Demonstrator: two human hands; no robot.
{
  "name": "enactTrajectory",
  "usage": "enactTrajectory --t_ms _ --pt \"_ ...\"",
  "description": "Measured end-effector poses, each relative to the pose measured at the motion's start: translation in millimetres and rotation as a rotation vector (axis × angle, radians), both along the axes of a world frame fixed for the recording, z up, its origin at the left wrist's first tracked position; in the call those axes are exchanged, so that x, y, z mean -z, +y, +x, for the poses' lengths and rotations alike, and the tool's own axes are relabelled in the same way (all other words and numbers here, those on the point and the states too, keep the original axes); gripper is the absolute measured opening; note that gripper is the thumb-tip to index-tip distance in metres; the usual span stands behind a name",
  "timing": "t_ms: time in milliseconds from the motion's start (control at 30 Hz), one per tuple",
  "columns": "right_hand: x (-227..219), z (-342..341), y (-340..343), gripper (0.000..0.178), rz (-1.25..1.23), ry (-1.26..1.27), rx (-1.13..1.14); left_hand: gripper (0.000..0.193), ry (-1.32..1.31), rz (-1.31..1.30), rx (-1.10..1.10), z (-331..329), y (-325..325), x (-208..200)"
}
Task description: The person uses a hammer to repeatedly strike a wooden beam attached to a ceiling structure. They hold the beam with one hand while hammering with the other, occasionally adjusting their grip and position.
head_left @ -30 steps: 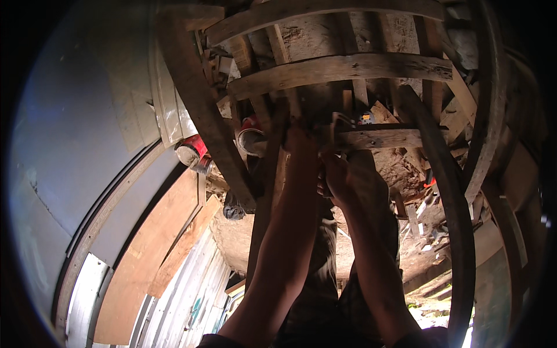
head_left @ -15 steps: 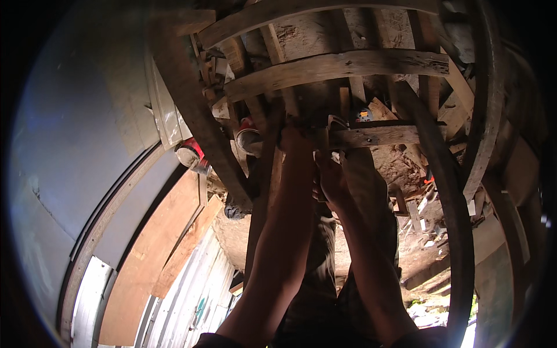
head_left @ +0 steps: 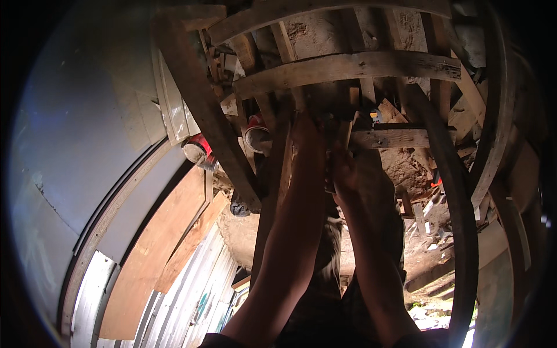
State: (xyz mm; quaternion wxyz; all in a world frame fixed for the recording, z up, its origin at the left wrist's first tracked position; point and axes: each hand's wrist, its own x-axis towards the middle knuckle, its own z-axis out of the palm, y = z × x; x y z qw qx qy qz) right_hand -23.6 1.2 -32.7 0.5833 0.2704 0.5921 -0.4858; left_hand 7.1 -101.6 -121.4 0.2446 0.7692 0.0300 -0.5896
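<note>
My left hand [head_left: 306, 129] is stretched forward to the left end of a wooden crosspiece, beside a dark upright post [head_left: 271, 191]. Deep shadow hides its fingers. Closer to me, my right hand [head_left: 343, 173] is closed, its fingers curled toward the left hand. Whatever it grips is too dark to make out. Just ahead of the right hand, a thin light-edged piece [head_left: 350, 129] stands at the end of the crosspiece [head_left: 394, 138]. Both hands are close together, over my trouser legs.
Curved wooden slats [head_left: 348, 65] cross the frame ahead. Red cans [head_left: 198, 148] lie at the left, near a slanted beam [head_left: 203, 104]. A grey panel [head_left: 81, 145] and plywood sheet [head_left: 156, 249] flank the left. A curved post [head_left: 455, 214] rises at the right, above scattered wood scraps.
The whole view has shifted, so the frame and cans appear a little further right and lower. Both hands stay by the crosspiece's end, with the right hand slightly turned.
</note>
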Motion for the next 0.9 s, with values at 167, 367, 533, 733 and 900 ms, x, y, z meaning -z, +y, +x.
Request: enactTrajectory --t_ms 167,367,533,733,900 --pt "9.5 5.4 6.2 0.034 -0.072 -0.161 0.053 0.03 0.129 -0.049 -0.159 46.2 13.2 68.6" --pt "1.5 0.4 -8.7 0.035 -0.031 -0.11 -0.047 0.029 0.02 -0.024 -0.208 39.3 8.7 65.7" --pt "-0.9 -8.8 -20.7 0.035 0.01 -0.122 -0.072 0.023 -0.106 0.033 -0.188 22.8 -5.3 39.6" --pt "1.8 -7.4 -35.0 0.034 0.061 -0.096 -0.049 0.022 -0.153 0.035 -0.253 19.2 -9.2 35.0" --pt "18.1 -18.2 -16.4 0.033 0.008 -0.252 -0.066 0.02 -0.068 0.071 -0.235 4.5 -5.8 26.3"
